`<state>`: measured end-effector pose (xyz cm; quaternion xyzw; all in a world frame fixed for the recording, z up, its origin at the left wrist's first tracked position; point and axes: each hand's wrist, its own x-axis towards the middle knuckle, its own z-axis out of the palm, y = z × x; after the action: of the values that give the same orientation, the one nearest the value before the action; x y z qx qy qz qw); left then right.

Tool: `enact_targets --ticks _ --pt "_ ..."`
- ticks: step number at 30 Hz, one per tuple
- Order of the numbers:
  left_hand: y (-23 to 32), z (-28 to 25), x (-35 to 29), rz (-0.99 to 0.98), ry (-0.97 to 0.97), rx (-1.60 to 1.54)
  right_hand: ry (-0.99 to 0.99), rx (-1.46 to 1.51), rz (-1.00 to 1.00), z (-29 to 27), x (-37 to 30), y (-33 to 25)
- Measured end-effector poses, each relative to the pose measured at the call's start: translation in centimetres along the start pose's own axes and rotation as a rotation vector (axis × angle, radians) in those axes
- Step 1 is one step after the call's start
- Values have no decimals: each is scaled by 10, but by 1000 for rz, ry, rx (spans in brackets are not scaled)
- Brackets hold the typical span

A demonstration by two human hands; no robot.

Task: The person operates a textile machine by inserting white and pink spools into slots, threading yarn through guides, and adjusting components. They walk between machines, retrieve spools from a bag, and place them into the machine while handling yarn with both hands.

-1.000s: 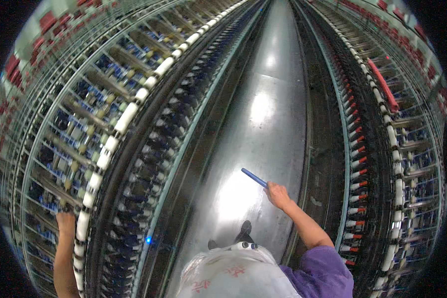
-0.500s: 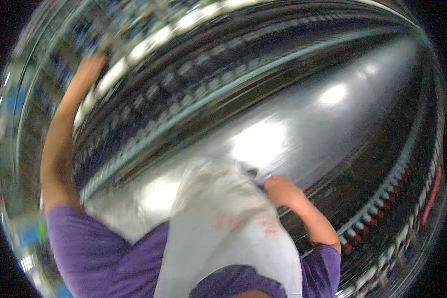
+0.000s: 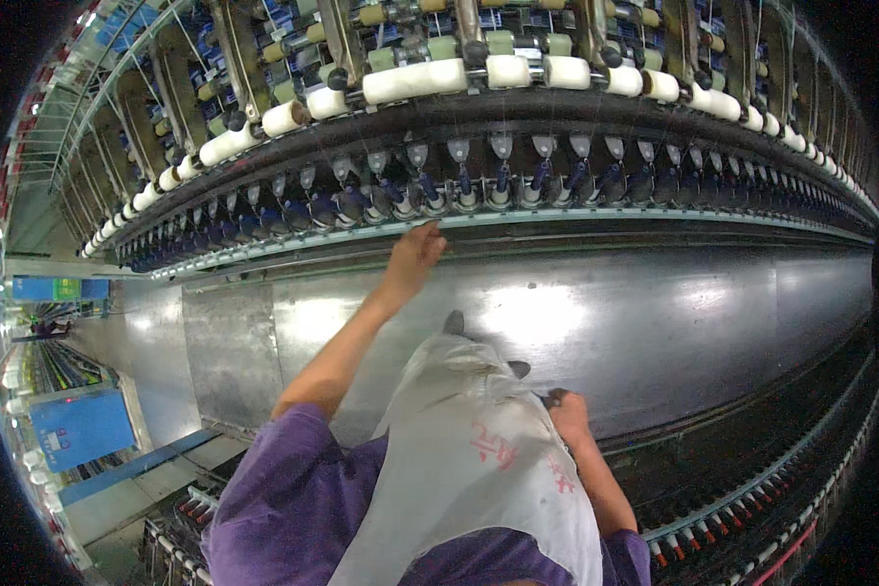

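Note:
My left hand is reached forward, low in front of the pale rail of a spinning frame. Its fingers are curled together, and whatever they pinch, if anything, is too small to see. Just beyond it stands a row of spindles with dark blue bobbins. Close to the right side of my white apron is my right hand, fingers closed. A small dark thing shows at its fingertips; I cannot tell what it is.
White rollers run along the frame above the spindles. Behind me on the right stands another machine with red-and-white bobbins. A shiny grey floor lies between them. A blue cabinet stands at the left.
My left hand has come down from the upper rollers to the spindle rail. The view has turned and sharpened; my right hand stays by the apron.

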<state>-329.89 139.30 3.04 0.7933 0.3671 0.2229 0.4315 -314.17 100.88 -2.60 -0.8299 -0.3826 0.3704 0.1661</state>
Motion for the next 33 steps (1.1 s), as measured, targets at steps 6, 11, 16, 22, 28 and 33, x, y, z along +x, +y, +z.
enact_targets --ticks 6,11,16,22,28,33 --pt "-56 49 41 -7 296 -26 300 -433 -238 -25 14 -60" --pt "-79 58 84 37 374 -177 675 -264 -426 -124 44 -187" --pt "-50 29 114 -343 199 -590 665 14 -835 -186 117 -345" --pt "7 -35 53 348 365 -294 656 214 -740 -199 248 -459" --pt "-33 -67 -44 -397 161 -667 573 26 -246 -189 368 -480" --pt "-110 -87 -109 -441 415 -652 267 -1629 -314 -194 378 -490"
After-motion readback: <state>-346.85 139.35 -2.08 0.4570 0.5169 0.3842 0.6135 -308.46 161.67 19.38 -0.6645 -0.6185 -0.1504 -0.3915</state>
